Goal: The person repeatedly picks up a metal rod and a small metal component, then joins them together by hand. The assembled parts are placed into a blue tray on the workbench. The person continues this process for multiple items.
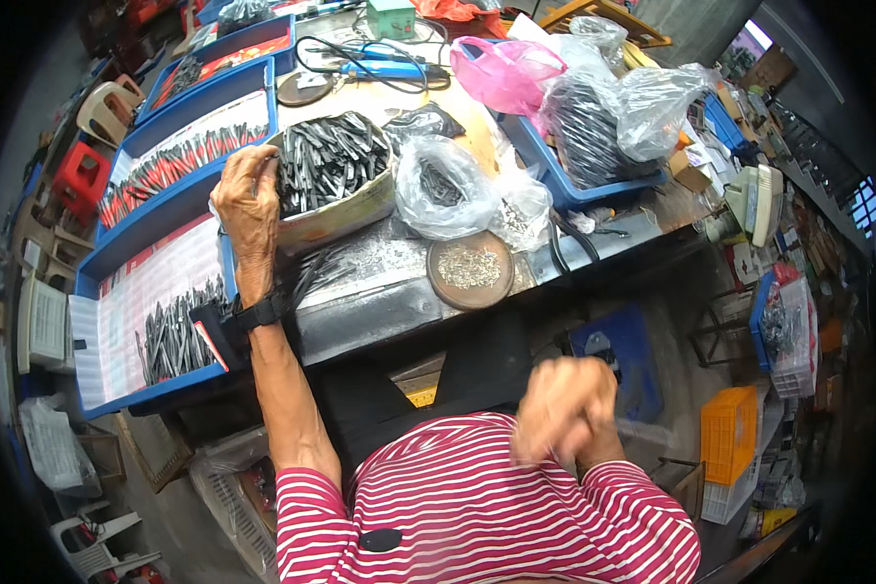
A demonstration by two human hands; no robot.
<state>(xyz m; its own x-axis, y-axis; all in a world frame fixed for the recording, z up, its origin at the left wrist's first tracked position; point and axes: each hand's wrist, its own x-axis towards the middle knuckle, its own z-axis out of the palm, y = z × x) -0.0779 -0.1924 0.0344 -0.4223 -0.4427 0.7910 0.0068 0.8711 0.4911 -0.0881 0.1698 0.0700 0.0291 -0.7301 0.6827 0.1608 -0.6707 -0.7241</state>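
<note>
My left hand [246, 190] is at the left edge of a worn, pale box [336, 226], its fingers curled over the rim. Many slim black strips [333, 161] fill that box. On my left wrist sits a black band [261, 311]. My right hand [566, 409] is raised in front of my striped shirt, away from the bench, and smeared by motion. Between the box and the front edge are a clear plastic bag [440, 190] with dark pieces inside and a round brown dish [469, 271] of small brass-coloured bits.
Blue trays [180, 384] with rows of dark strips line the left side. To the right stand another blue tray [555, 180] with bagged black strips, a pink bag [506, 73] and black-handled pliers [560, 243]. A blue soldering-type tool [389, 70] with cable lies farther back.
</note>
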